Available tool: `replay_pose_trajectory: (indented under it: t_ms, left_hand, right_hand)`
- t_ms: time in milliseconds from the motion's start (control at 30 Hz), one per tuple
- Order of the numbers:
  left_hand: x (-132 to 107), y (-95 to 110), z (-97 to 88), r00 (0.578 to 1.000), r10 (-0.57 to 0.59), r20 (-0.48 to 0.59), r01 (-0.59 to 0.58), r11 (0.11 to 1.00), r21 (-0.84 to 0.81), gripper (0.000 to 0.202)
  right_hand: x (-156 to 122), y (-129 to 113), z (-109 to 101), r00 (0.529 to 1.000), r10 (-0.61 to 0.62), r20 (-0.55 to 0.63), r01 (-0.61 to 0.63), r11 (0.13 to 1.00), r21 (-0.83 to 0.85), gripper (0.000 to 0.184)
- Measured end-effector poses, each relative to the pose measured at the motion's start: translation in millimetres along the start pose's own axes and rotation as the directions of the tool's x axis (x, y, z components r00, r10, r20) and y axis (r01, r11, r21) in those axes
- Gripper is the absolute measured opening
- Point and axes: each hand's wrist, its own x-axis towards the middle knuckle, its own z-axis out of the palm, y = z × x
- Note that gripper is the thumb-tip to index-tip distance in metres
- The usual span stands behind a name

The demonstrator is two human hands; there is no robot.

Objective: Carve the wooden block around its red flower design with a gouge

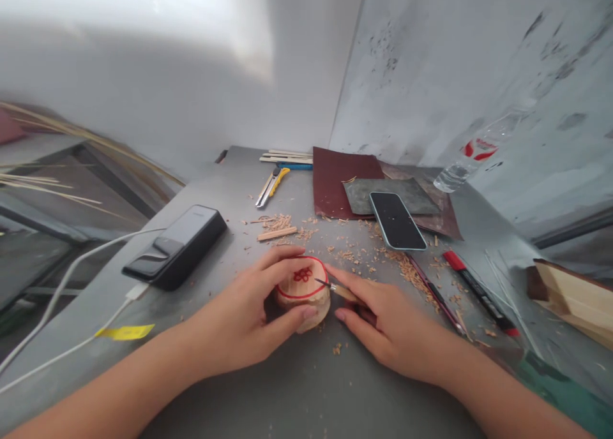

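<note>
A round block of pale wood [302,305] sits at the middle of the grey table, with a red circle and a small red knot-like pattern drawn on its top. My left hand [244,305] wraps around its left side. My right hand [383,318] is shut on a small wood-handled carving knife [341,290], and the blade tip touches the block near the red circle's right edge. The block's underside is hidden.
Wood shavings [275,222] lie scattered on the metal-topped table [306,388]. Around them are a smartphone [397,221], sandpaper sheets [332,180], a yellow utility knife [272,187], a black power bank [175,247] with white cables, a red-capped marker [474,292] and a plastic bottle [479,148].
</note>
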Motion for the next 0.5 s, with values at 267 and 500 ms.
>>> replay_pose_trajectory:
  t_ms: [267, 500]
  left_hand:
    - [2.5, 6.1, 2.0, 0.999, 0.043, -0.015, -0.043, 0.998, -0.042, 0.038]
    - [3.3, 5.8, 4.4, 1.000, 0.007, -0.013, -0.008, 0.998, -0.057, 0.035]
  right_hand:
    - [-0.2, 0.8, 1.5, 0.999, -0.045, -0.009, 0.045, 0.999, -0.012, 0.068]
    - [1.2, 3.1, 7.0, 0.994, -0.108, -0.034, 0.107, 0.994, -0.034, 0.061]
